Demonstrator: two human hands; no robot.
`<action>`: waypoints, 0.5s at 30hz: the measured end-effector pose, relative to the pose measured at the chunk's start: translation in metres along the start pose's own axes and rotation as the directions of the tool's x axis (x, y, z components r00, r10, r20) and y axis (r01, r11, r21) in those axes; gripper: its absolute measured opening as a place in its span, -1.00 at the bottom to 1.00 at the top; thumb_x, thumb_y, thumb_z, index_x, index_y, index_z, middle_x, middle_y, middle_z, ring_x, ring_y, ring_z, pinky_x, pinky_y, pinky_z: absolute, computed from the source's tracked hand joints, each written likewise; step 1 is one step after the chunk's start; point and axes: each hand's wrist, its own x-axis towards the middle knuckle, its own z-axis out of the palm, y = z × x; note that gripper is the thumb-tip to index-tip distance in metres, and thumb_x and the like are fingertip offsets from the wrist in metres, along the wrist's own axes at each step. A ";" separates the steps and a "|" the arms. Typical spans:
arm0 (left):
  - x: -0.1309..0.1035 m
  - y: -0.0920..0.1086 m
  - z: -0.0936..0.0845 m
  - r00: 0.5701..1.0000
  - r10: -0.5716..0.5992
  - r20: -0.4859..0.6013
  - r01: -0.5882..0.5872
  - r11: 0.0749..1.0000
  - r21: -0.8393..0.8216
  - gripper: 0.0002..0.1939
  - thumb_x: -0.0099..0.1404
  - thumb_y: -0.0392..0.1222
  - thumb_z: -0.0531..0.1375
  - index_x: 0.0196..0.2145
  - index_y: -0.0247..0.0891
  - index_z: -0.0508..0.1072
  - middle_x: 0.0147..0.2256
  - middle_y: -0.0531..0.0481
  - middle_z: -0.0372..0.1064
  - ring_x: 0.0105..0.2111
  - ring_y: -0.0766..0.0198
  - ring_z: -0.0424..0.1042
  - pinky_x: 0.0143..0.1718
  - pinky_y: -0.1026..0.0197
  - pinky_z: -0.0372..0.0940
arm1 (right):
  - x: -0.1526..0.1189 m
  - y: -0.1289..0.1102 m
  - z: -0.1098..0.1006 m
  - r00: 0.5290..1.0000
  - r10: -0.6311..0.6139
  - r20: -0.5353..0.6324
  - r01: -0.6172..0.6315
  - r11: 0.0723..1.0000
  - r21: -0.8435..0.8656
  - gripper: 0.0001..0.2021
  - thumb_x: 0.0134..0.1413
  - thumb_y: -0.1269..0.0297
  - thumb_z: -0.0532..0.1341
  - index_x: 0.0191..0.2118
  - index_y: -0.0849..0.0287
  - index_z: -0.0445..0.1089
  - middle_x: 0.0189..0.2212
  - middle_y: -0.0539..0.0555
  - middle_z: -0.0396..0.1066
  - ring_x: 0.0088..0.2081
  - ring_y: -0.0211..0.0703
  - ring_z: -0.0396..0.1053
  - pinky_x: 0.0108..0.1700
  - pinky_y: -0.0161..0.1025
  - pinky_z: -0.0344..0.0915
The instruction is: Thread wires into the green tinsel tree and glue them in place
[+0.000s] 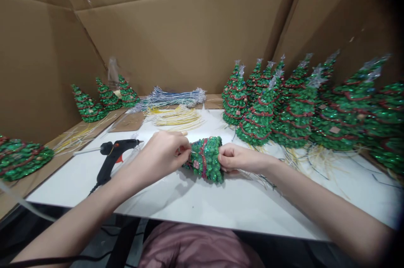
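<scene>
A small green glittery Christmas tree ornament (206,160) with red garland lies on its side over the white table. Its wide base points right, and its tip is hidden behind my left hand. My right hand (235,157) grips the base edge between thumb and fingers. At the narrower end, my left hand (170,150) is closed in a pinch against the tree; whatever is between its fingertips is too small to make out. Left of that hand, a black glue gun (110,160) with a red trigger rests on its side, a white glue stick in its back.
Several finished-looking trees (290,108) with clear stars crowd the right, loose wires under them. More trees (109,95) stand at back left, and one tree (25,156) lies at far left. Bundled blue-white wires (176,96) and yellow wires (173,116) lie behind. Cardboard walls (189,41) enclose the table.
</scene>
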 end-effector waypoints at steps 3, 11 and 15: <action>0.002 0.004 0.000 1.000 -0.008 0.013 0.007 0.999 0.042 -0.84 0.16 -0.33 0.12 -0.45 -0.31 0.52 -0.52 0.01 0.41 -0.52 0.35 0.34 -0.47 0.33 0.09 | 0.000 -0.001 0.000 1.000 0.010 -0.016 -0.010 0.999 -0.037 -0.52 -0.05 -0.12 0.25 -0.55 0.28 0.24 -0.72 -0.18 0.03 -0.70 -0.48 -0.02 -0.67 -0.43 -0.06; 0.011 0.013 -0.009 0.976 -0.160 0.149 0.132 0.974 0.182 -0.86 0.07 -0.27 0.10 -0.60 -0.31 0.37 -0.60 0.02 0.34 -0.59 0.36 0.21 -0.53 0.30 -0.05 | -0.001 -0.006 0.002 0.999 0.009 -0.041 -0.013 0.996 -0.088 -0.50 -0.08 -0.13 0.26 -0.58 0.29 0.25 -0.73 -0.14 0.12 -0.72 -0.48 0.02 -0.68 -0.42 -0.12; 0.018 0.006 -0.013 0.962 -0.093 0.256 0.060 0.989 0.136 -0.82 0.08 -0.23 0.08 -0.62 -0.30 0.35 -0.66 0.06 0.26 -0.63 0.39 0.13 -0.55 0.30 -0.08 | -0.001 -0.006 0.002 0.999 0.003 -0.049 -0.007 0.997 -0.081 -0.52 -0.09 -0.09 0.29 -0.59 0.29 0.25 -0.71 -0.11 0.18 -0.72 -0.49 0.04 -0.69 -0.43 -0.12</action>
